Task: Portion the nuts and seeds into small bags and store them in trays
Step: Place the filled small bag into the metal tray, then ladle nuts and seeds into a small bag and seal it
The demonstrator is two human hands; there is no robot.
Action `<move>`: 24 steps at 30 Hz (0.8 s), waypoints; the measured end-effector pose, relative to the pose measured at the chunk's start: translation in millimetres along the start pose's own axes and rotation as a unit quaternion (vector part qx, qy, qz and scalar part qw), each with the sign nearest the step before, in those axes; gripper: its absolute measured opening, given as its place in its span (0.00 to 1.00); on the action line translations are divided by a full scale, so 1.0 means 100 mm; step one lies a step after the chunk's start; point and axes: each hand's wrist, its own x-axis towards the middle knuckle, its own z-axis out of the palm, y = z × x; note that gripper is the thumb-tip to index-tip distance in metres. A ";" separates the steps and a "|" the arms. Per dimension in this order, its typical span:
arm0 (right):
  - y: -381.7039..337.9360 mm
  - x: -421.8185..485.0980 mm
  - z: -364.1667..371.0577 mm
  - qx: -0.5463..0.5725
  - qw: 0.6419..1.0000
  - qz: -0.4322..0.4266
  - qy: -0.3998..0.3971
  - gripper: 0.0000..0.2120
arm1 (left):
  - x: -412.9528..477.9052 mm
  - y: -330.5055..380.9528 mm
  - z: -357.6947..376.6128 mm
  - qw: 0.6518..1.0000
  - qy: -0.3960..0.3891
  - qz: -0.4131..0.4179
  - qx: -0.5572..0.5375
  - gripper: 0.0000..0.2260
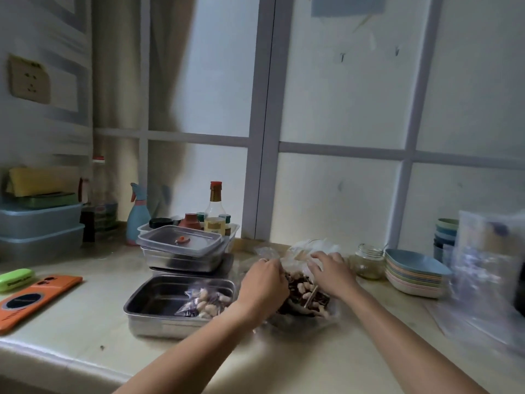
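One pale counter [85,322], running left to right across the near scene. One open steel tray [150,297], near left of centre, with further trays [181,260] stacked under a clear lid just beyond it. One large clear supply bag [312,248] of peanuts and dark seeds, slumped on the counter just right of the open tray, its top film bunched up on the far side. Two hands at that bag: the left hand [264,282] curls its fingers into the mouth and grips the film. The right hand [332,273] lies with bent fingers over the crumpled top, and whether it pinches cannot be told. One filled small bag [204,301], lying in the right end of the open tray. One wooden stick [310,296], resting among the nuts. Handling, by judgement: the film is thin, soft and slippery, and the contents are loose and apt to shift or spill. Best taken by the gathered mouth with the belly supported, and a portioned bag by its closed top edge.
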 end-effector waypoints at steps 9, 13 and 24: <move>0.22 0.51 0.08 0.026 0.996 0.057 -0.056 0.25 | 0.33 0.03 0.46 0.999 -0.021 -0.026 -0.013 0.13; 0.28 0.70 0.21 0.011 0.993 0.064 -0.094 0.31 | 0.38 -0.04 0.53 0.999 -0.017 -0.027 -0.030 0.13; 0.20 0.49 -0.14 0.173 0.962 0.001 0.209 0.12 | 0.38 0.02 0.42 0.996 0.054 -0.025 -0.069 0.11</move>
